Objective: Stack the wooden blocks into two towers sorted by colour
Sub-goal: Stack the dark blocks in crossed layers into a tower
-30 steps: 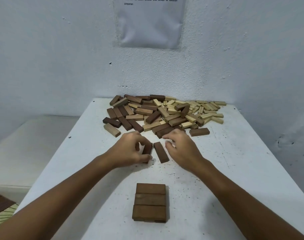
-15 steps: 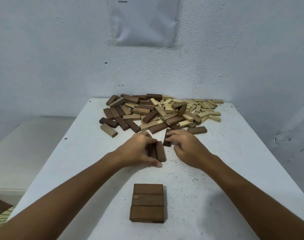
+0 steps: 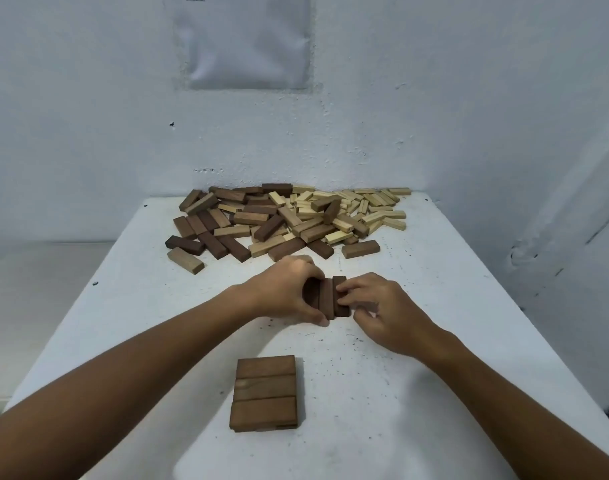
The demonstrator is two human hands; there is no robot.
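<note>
A low dark-brown tower (image 3: pixel 265 393) stands near the table's front, its top layer three blocks side by side. Farther back, three dark blocks (image 3: pixel 332 297) lie side by side in a row between my hands. My left hand (image 3: pixel 289 292) grips the row from the left, thumb at its near end and fingers curled over the left block. My right hand (image 3: pixel 379 310) pinches the right block with its fingertips. A mixed pile of dark and pale blocks (image 3: pixel 289 220) lies at the back of the table.
The white table (image 3: pixel 417 393) ends at a wall behind the pile and on the right. One pale block (image 3: pixel 185 260) and one brown block (image 3: pixel 360 249) lie loose at the pile's front edge. A lower white surface (image 3: pixel 36 306) sits left.
My right hand has brought a third dark block against the two held by my left hand, forming a row of three. Both hands have closed in on the row.
</note>
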